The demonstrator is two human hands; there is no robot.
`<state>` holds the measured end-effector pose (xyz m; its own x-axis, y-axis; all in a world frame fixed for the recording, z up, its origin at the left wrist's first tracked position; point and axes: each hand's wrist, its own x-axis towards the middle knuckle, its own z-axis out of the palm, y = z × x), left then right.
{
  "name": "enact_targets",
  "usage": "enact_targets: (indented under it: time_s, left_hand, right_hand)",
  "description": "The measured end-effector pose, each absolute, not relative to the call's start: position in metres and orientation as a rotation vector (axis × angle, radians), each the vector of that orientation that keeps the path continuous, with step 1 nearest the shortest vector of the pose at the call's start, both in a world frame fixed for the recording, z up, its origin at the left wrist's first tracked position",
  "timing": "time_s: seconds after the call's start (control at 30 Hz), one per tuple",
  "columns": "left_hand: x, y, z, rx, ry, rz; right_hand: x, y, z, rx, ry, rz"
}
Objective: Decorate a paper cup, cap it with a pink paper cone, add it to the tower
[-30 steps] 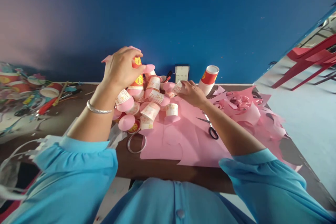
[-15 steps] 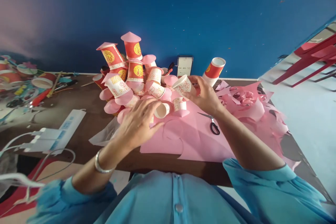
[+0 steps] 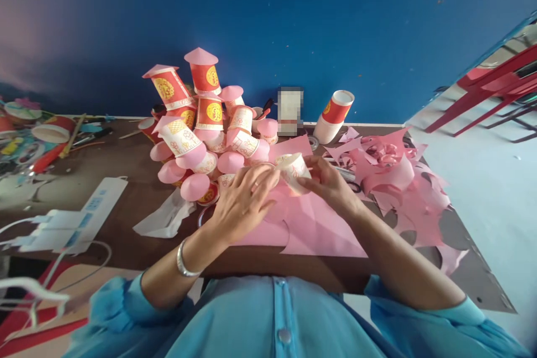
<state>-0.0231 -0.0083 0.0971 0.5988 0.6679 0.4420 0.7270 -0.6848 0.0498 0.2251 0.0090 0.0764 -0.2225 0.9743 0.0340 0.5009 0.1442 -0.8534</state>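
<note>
A white paper cup [image 3: 295,173] with a printed line pattern is tilted in my right hand [image 3: 335,185], its thumb and fingers closed round the right side. My left hand [image 3: 245,198] is just left of it, fingers stretched toward the cup and thumb apart. The back of this hand hides whatever lies behind it. Part of another pale rim shows behind the left fingertips. Pink paper sheets [image 3: 323,229] lie beneath both hands. To the left stands a pile of red and white paper cups [image 3: 210,112] with pink paper cones [image 3: 201,57].
Cut pink scraps [image 3: 394,173] cover the right side of the table. A stack of cups [image 3: 334,117] leans by the blue wall, near a blurred upright device [image 3: 290,109]. A power strip [image 3: 98,210] with cables and crumpled white paper [image 3: 165,215] lie left.
My right hand has brought its cup down and nearer to me. My left hand has moved right, covering the cup opening seen beside it before. The view has shifted slightly.
</note>
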Motion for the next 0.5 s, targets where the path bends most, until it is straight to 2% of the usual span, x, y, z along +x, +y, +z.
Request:
enact_targets:
  time_s: [0.13, 0.3, 0.4, 0.5]
  left_hand:
    - [-0.024, -0.02, 0.096, -2.763, -0.92, -0.635]
    - [-0.035, -0.02, 0.088, -2.864, -1.062, -0.722]
    - [-0.048, -0.025, 0.086, -2.818, -1.336, -1.073]
    - [-0.062, -0.033, 0.085, -2.681, -1.698, -1.596]
  right_hand:
    - [0.216, -0.006, 0.088, -1.339, -1.967, 1.176]
    - [0.213, 0.0, 0.094, -1.218, -1.921, 1.267]
    - [0.217, 0.021, 0.094, -1.306, -1.753, 1.104]
    - [0.209, 0.051, 0.096, -1.386, -1.768, 0.847]
